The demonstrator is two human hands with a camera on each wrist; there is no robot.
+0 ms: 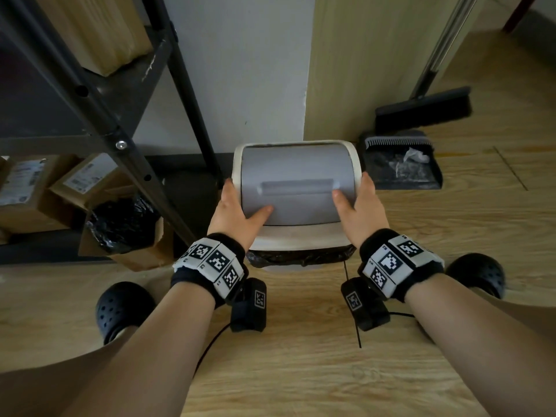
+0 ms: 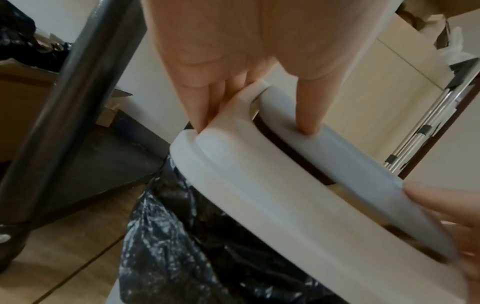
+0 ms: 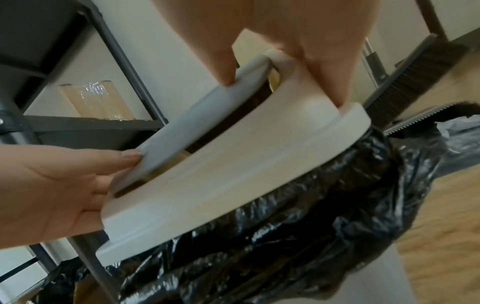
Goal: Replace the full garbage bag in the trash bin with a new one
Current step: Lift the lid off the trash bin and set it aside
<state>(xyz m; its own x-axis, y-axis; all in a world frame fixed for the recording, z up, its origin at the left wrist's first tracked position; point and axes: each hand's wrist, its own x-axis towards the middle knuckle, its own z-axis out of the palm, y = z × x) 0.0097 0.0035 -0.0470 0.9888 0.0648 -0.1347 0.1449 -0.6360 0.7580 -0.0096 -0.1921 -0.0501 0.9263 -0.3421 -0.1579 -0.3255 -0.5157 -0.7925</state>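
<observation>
The trash bin (image 1: 288, 267), set on the floor against the wall and mostly hidden beneath its lid (image 1: 296, 182), is lined by a black garbage bag (image 1: 301, 257), while the lid's sides are gripped by the left hand (image 1: 237, 212) and right hand (image 1: 359, 210), thumbs pressed on top.

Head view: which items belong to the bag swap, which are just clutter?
Job:
- white bin lid with grey swing flap, gripped by left hand and right hand
- black plastic garbage bag

Clutter:
- black broom
- black dustpan
- brown cardboard boxes
- dark metal shelf

head: above, facing down | wrists: close, sharing lid (image 1: 296, 188)
</observation>
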